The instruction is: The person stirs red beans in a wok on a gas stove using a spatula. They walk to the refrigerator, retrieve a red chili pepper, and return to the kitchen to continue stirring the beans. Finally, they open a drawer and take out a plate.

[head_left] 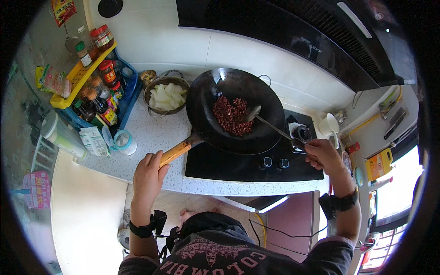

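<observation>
A large dark wok point(206, 120) sits over the black gas stove point(223, 168). Reddish-brown small pieces of food, maybe beans or meat, point(231, 117) lie in the bottom of it. My left hand point(149, 175) is closed around the end of the wok's wooden handle point(175, 153). In my right hand point(321, 154) is the handle of a metal cooking spatula or ladle point(273, 128), its head resting in the food. Left of the wok stands a metal pot point(151, 109) holding pale green-white vegetable slices point(167, 97).
A two-tier rack point(132, 103) of sauce bottles and jars stands at the back left. Near the counter's left edge are an open lidded jar point(124, 141), a white packet point(94, 141) and a tall clear container point(63, 134). The range hood point(275, 37) overhangs the stove. A white cup point(329, 124) is at right.
</observation>
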`<state>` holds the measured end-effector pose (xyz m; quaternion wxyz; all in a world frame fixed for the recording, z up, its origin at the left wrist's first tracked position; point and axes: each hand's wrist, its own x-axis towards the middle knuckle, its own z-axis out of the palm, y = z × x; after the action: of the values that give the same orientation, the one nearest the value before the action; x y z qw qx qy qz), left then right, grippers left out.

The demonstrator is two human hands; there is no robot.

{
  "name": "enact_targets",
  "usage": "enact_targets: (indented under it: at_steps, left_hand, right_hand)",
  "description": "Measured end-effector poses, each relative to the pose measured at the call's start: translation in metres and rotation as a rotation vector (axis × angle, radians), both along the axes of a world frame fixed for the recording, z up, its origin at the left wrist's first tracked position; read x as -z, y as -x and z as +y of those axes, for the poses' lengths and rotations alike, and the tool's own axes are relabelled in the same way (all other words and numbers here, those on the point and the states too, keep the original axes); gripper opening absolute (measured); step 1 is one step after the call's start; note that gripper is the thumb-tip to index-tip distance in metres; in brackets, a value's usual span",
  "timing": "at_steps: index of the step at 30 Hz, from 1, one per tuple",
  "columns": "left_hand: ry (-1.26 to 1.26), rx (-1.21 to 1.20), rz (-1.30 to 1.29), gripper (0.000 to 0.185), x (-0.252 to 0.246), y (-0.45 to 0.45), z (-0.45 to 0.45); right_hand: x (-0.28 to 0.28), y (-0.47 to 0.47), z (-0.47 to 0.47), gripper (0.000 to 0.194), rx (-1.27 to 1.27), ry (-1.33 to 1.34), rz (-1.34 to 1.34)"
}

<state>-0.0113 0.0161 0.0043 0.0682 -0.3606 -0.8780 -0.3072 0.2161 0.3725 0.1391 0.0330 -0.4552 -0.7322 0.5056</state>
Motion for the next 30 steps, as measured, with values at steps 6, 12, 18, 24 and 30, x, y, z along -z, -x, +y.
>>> enact_targets:
  at_steps: [6,12,18,24,30]
  left_hand:
    - [0.001,-0.007,-0.003,0.038,0.0,-0.001,0.0]
    - [0.016,-0.026,-0.031,0.037,-0.002,-0.003,0.002]
    - [0.041,-0.012,-0.007,0.038,-0.003,-0.002,0.001]
    - [0.039,0.0,0.011,0.038,-0.002,-0.001,0.0]
    - [0.022,0.001,0.001,0.037,-0.001,-0.002,-0.001]
  right_hand:
    - [-0.03,-0.039,-0.001,0.017,0.054,0.048,-0.076]
    - [0.018,-0.016,-0.01,0.017,0.009,0.228,0.064]
    - [0.067,0.045,-0.005,0.024,-0.026,0.257,0.303]
    - [0.071,0.08,-0.003,0.018,-0.068,0.298,0.283]
    - [0.057,0.019,0.011,0.018,-0.02,0.126,0.111]
